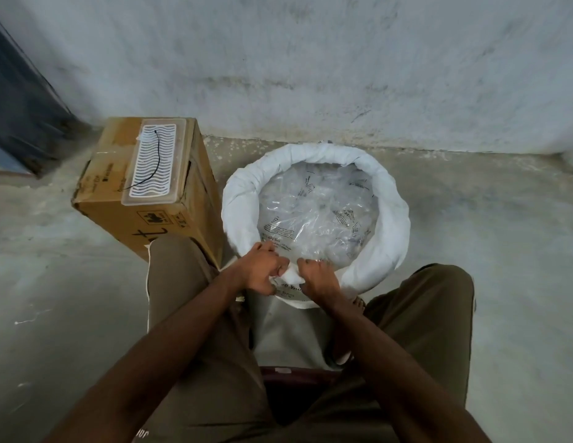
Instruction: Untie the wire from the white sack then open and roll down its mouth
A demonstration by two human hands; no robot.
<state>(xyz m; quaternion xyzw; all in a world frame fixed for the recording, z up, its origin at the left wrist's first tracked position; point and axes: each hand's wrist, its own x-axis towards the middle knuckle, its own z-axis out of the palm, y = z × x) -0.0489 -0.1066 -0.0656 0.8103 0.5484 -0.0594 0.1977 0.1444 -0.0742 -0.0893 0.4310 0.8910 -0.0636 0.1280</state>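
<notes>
Indoors, bare concrete floor [470, 219], stained grey wall [310, 59], both hands' fingers [280, 266] pinching white sack [390, 219] rim.

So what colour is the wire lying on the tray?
Black, on the white wavy-patterned tray; wire shows in the head view.

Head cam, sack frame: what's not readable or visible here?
- Near rim of the white sack: covered by the left hand and right hand gripping it.
- Sack's lower body: behind the person's legs.
- Contents: crumpled clear plastic bags on top hide anything beneath.
- Print on the bags and cardboard box: too small to read.
- Black wire on the box: ends too thin to judge.
</notes>
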